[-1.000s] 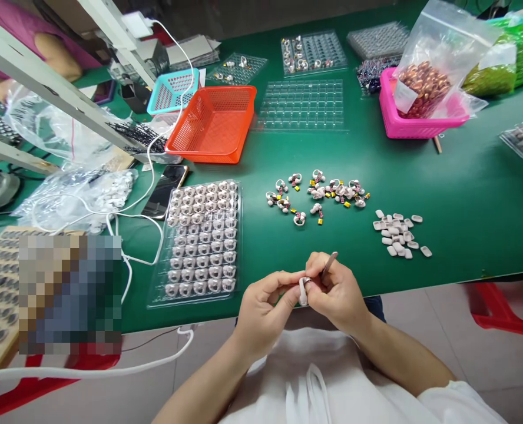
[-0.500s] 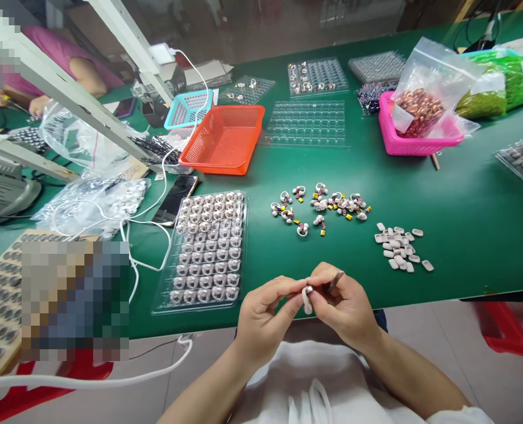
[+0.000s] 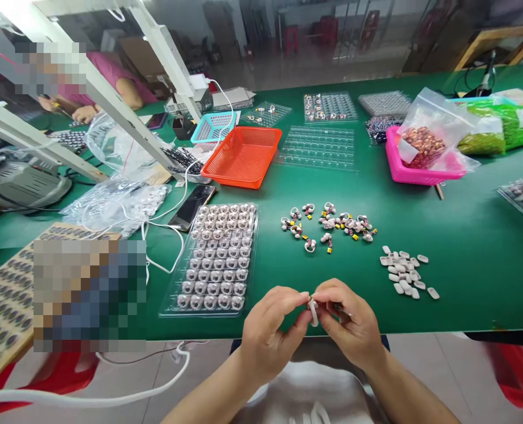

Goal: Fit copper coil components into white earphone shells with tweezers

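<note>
Between the fingertips of both hands is a small white curved earphone part (image 3: 314, 314), held above the table's front edge. My left hand (image 3: 272, 330) pinches it from the left with thumb and forefinger. My right hand (image 3: 350, 324) closes on it from the other side, and something thin and dark lies within the right fingers, mostly hidden. Beyond the hands lie several similar white curved pieces (image 3: 352, 224) with yellow tabs and reddish bits. A loose heap of small white caps (image 3: 403, 268) sits to the right. At left, a clear tray (image 3: 217, 259) holds rows of rounded whitish parts.
An orange basket (image 3: 244, 158), a turquoise basket (image 3: 212, 126) and a clear tray (image 3: 317, 147) stand farther back. A pink basket (image 3: 414, 172) with bagged copper-coloured parts is at right. A phone (image 3: 194, 207) and white cable lie left. A co-worker's hand (image 3: 85, 113) shows far left.
The view has tilted up, so the table sits lower and more background shows. Both hands keep hold of the white part, which has turned slightly. The dark thing in the right hand sticks out less.
</note>
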`<state>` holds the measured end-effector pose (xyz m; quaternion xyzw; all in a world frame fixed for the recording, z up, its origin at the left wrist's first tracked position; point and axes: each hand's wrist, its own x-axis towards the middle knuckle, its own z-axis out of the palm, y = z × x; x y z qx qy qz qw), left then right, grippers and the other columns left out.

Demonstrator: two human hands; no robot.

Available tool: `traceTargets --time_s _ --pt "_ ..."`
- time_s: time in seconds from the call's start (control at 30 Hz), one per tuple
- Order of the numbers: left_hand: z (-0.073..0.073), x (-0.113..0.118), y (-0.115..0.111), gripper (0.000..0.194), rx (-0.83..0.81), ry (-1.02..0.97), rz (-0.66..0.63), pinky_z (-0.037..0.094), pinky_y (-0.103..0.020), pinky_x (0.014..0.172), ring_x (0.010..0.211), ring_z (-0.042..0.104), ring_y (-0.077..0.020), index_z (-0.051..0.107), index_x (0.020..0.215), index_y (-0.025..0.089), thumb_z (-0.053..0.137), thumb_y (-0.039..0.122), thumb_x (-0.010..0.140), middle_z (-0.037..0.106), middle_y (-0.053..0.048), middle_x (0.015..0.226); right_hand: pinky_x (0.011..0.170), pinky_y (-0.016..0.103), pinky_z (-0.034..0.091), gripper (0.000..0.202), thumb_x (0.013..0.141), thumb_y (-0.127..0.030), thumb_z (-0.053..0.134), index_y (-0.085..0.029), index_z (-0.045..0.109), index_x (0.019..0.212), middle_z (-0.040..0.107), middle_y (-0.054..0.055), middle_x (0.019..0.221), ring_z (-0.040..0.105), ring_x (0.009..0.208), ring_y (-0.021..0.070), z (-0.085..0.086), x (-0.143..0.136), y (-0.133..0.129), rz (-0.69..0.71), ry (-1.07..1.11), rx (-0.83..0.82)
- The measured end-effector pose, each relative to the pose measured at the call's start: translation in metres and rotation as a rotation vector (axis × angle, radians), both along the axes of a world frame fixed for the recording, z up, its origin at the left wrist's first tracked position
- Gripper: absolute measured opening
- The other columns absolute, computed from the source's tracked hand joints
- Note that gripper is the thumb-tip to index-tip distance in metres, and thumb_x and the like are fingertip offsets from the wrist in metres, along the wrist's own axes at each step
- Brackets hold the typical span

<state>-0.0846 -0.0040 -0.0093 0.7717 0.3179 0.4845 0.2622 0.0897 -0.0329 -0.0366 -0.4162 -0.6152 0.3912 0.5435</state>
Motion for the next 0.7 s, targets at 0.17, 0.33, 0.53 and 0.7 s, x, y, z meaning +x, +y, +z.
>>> traceTargets --time_s 0.17,0.33,0.53,0.7 --pt "0.0 -0.003 0.002 0.035 0.027 -0.025 -0.096 0.058 -0.033 0.075 0.083 0.068 -0.0187 0.066 0.112 0.016 0.066 -0.002 0.082 0.074 -0.01 0.091 0.067 0.028 0.054 0.035 0.088 0.002 0.058 -0.025 0.062 0.11 0.067 0.004 0.091 0.065 0.082 0.0172 0.001 0.0 0.001 -0.035 -0.026 0.175" --pt "0.0 -0.008 -0.001 0.033 0.115 -0.036 -0.126 0.06 -0.036 0.076 0.088 0.067 -0.0202 0.068 0.112 0.015 0.064 -0.001 0.083 0.073 -0.013 0.098 0.068 0.031 0.056 0.041 0.086 0.004 0.059 -0.023 0.063 0.117 0.069 0.008 0.096 0.067 0.082 0.0186 0.005 -0.001 0.001 -0.047 -0.04 0.323" --pt "0.002 -0.013 -0.003 0.023 0.237 0.009 -0.115 0.063 -0.035 0.073 0.089 0.067 -0.0208 0.069 0.111 0.014 0.062 0.008 0.09 0.074 -0.013 0.099 0.064 0.033 0.057 0.039 0.088 0.001 0.059 -0.021 0.065 0.121 0.07 0.01 0.098 0.067 0.076 0.018 0.005 -0.004 0.001 -0.096 -0.051 0.46" --pt "0.007 -0.015 -0.005 0.021 0.306 0.047 -0.078 0.065 -0.033 0.068 0.085 0.069 -0.0206 0.069 0.108 0.015 0.063 0.01 0.089 0.075 -0.012 0.094 0.063 0.032 0.059 0.037 0.09 -0.002 0.06 -0.02 0.065 0.122 0.071 0.01 0.099 0.071 0.08 0.0189 0.003 -0.007 0.0 -0.087 -0.022 0.504"
